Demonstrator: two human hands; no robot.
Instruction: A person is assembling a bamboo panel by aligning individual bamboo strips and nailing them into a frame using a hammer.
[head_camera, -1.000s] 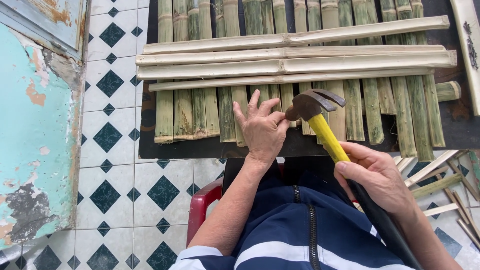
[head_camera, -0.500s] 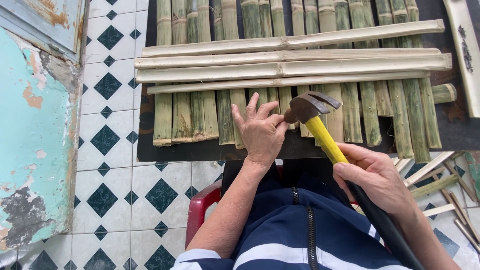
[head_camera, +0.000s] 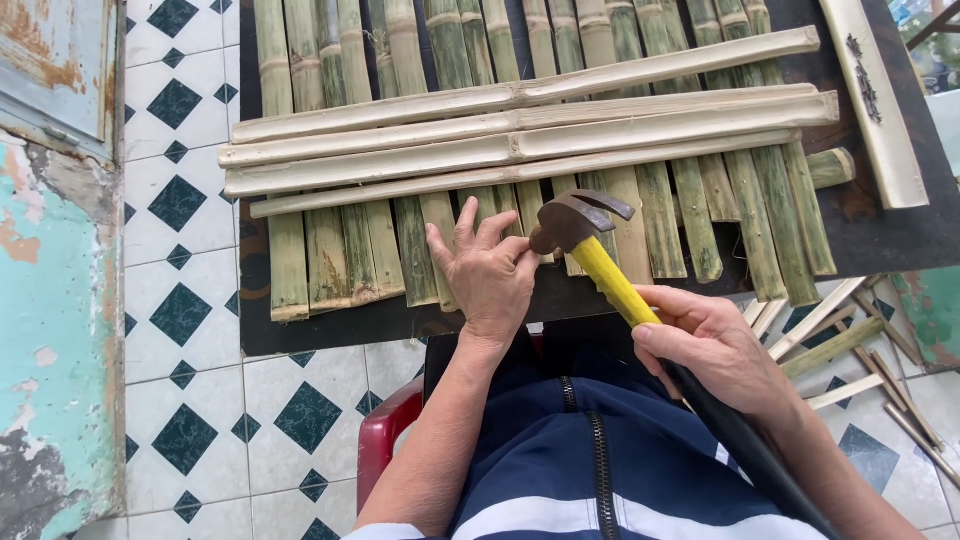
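Left hand (head_camera: 487, 272): fingers spread, released, flat on green bamboo slats (head_camera: 420, 240) at near edge of dark table (head_camera: 330, 325). Right hand (head_camera: 715, 345): fingers clenched round yellow handle of claw hammer (head_camera: 580, 235); rusty head just beside left fingertips, touching index. Four pale split bamboo strips (head_camera: 520, 140) lie crosswise over slats, just beyond left fingertips. Loose bamboo offcuts (head_camera: 850, 345) right of right fingers.

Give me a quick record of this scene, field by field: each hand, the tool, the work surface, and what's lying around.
left hand: flat on the green bamboo slats, fingers spread
right hand: gripping the hammer by its yellow handle
hammer head: claw type, beside the left fingertips
pale split strips: four, laid across the slats
surface: dark board
floor: loose bamboo offcuts at right
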